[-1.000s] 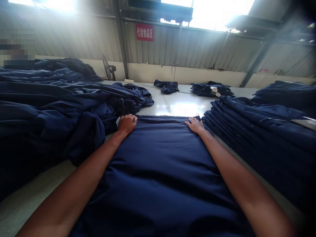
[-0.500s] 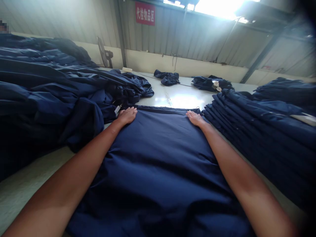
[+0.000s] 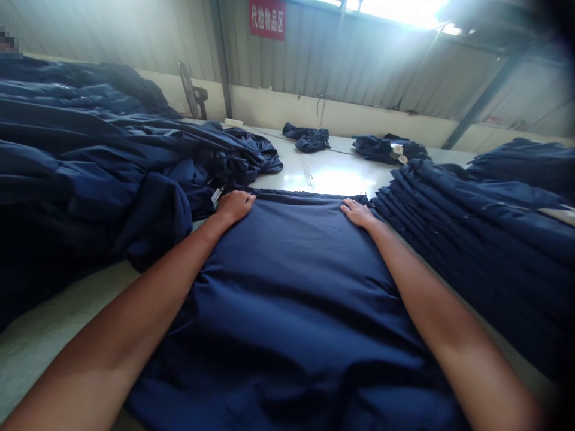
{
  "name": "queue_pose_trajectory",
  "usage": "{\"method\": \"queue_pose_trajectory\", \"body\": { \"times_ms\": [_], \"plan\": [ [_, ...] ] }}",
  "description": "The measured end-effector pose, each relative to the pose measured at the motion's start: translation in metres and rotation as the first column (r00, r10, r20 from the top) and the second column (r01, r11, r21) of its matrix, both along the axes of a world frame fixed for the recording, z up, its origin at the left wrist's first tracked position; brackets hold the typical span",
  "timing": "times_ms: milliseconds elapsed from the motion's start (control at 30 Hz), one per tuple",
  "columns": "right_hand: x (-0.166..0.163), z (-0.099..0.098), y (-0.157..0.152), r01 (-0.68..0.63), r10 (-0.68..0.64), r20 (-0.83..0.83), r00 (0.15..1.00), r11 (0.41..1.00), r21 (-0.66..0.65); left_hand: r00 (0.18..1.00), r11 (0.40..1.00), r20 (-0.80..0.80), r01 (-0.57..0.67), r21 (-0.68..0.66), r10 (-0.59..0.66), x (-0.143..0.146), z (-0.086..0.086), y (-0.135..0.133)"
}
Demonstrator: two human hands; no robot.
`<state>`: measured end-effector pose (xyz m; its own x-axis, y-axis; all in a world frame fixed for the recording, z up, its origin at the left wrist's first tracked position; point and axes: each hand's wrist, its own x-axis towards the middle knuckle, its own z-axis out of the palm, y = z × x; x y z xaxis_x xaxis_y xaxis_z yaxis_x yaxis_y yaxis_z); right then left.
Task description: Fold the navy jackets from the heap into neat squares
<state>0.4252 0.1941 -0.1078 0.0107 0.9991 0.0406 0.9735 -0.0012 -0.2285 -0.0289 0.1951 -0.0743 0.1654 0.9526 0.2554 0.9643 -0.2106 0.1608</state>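
A navy blue garment (image 3: 291, 257) lies spread over the table in front of me, its far end a gathered hem (image 3: 305, 196). At the far left corner, my left hand (image 3: 236, 205) has its fingers curled in and pinches the fabric. My right hand (image 3: 357, 212) rests on the far right corner, fingers stretched out and flat on the cloth. Beside my left hand a small white tag (image 3: 216, 195) shows. Toward me the cloth falls into soft folds.
A large heap of navy garments (image 3: 90, 161) fills the left side. Folded navy garments (image 3: 476, 221) are stacked on the right. Farther back on the white table (image 3: 332, 173) lie two small bundles (image 3: 309, 139) (image 3: 386, 149). A black fan (image 3: 193, 93) stands by the wall.
The fingers of my left hand have curled in from lying flatter on the cloth. My right hand stays flat in place. The view has shifted slightly.
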Motion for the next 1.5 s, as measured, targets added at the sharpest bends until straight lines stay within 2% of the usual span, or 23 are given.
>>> {"method": "queue_pose_trajectory", "body": {
  "times_ms": [167,267,367,500,567,667,767,833,933,1000,1067,1167,1267,1400,1500],
  "plan": [
    [-0.002,0.003,-0.001,0.004,-0.004,0.004,1.000,1.000,0.002,0.999,0.990,-0.033,0.017,-0.142,-0.022,-0.003,0.011,0.009],
    [-0.002,0.003,-0.002,0.008,-0.008,0.007,1.000,1.000,-0.002,0.994,0.962,-0.054,0.074,-0.264,-0.091,-0.003,0.014,0.015],
    [-0.004,0.002,-0.004,0.016,-0.016,0.011,1.000,1.000,0.003,0.987,0.933,-0.069,0.112,-0.343,-0.144,-0.001,0.005,0.012],
    [-0.012,0.007,-0.012,0.045,-0.045,0.014,0.999,0.999,0.030,0.990,0.942,-0.080,0.088,-0.324,-0.120,0.003,-0.006,-0.010],
    [-0.020,0.018,-0.017,0.049,-0.050,0.017,0.999,0.998,0.035,0.990,0.950,-0.074,0.089,-0.299,-0.116,0.007,0.004,-0.020],
    [-0.033,0.047,-0.035,0.000,-0.002,0.033,0.999,0.999,0.044,0.992,0.963,-0.047,0.105,-0.248,-0.120,0.017,0.041,-0.036],
    [-0.031,0.069,-0.080,-0.127,0.123,0.063,0.990,0.990,0.059,0.988,0.973,-0.005,0.148,-0.177,-0.152,0.022,0.073,-0.075],
    [-0.018,0.069,-0.126,-0.208,0.201,0.093,0.975,0.975,0.078,0.980,0.971,0.009,0.199,-0.133,-0.199,0.016,0.074,-0.123],
    [0.008,0.043,-0.202,-0.238,0.213,0.147,0.966,0.956,0.174,0.969,0.970,-0.044,0.244,-0.004,-0.243,-0.009,0.043,-0.206],
    [0.020,0.016,-0.240,-0.171,0.153,0.103,0.983,0.967,0.187,0.970,0.971,-0.057,0.233,-0.062,-0.236,-0.029,0.016,-0.248],
    [0.025,-0.008,-0.262,-0.122,0.120,0.021,0.993,0.976,0.179,0.969,0.960,-0.045,0.233,-0.156,-0.242,-0.045,-0.004,-0.268],
    [0.022,-0.021,-0.269,-0.077,0.087,-0.051,0.995,0.981,0.178,0.968,0.949,-0.046,0.233,-0.211,-0.247,-0.053,-0.016,-0.270],
    [0.020,-0.014,-0.267,-0.055,0.082,-0.118,0.990,0.975,0.216,0.965,0.952,-0.084,0.226,-0.208,-0.248,-0.055,-0.012,-0.263],
    [0.031,0.000,-0.270,0.053,0.020,-0.217,0.976,0.945,0.324,0.945,0.936,-0.180,0.215,-0.279,-0.271,-0.053,0.011,-0.254],
    [0.045,0.004,-0.276,0.136,-0.053,-0.254,0.966,0.938,0.320,0.925,0.932,-0.240,0.224,-0.286,-0.296,-0.025,0.037,-0.243]
  ]
}}
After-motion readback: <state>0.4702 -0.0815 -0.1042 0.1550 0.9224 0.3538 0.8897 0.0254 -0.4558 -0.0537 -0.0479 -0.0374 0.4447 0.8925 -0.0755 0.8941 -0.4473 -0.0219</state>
